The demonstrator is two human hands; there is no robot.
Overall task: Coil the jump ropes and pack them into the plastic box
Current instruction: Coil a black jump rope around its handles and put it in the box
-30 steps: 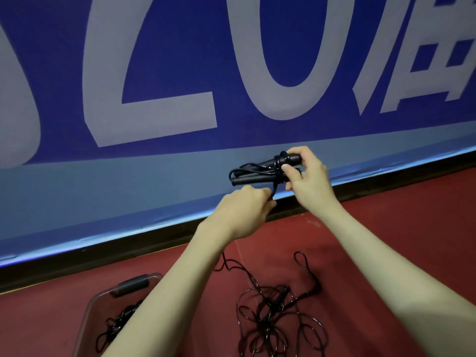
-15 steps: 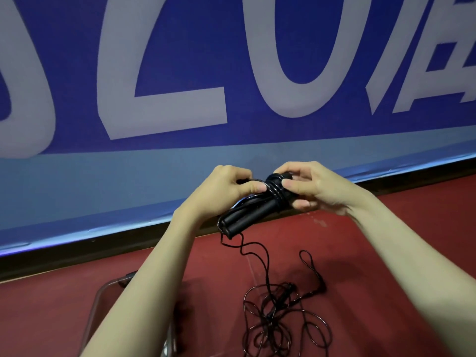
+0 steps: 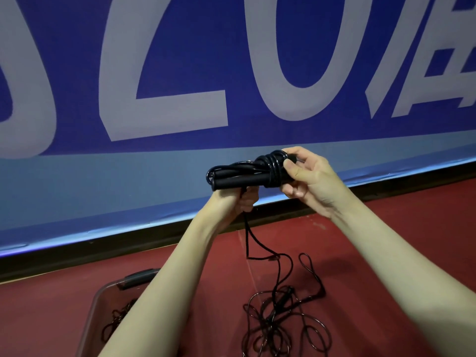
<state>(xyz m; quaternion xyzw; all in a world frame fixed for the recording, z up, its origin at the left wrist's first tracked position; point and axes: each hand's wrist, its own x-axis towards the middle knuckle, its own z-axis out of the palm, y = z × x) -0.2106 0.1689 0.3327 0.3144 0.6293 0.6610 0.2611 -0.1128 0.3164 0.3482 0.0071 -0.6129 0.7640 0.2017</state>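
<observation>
A black jump rope (image 3: 247, 173), its two handles side by side and its cord wound round them near one end, is held up in front of the wall. The right hand (image 3: 306, 176) pinches the wound end between thumb and fingers; the left hand (image 3: 231, 202), just under the handles, grips the loose cord that hangs to the red floor (image 3: 360, 253). A second rope (image 3: 280, 320) lies tangled there, beside a clear plastic box (image 3: 103, 295) with some cord inside. Behind runs a blue banner (image 3: 231, 47) with large pale letters above a dark baseboard (image 3: 77, 256).
</observation>
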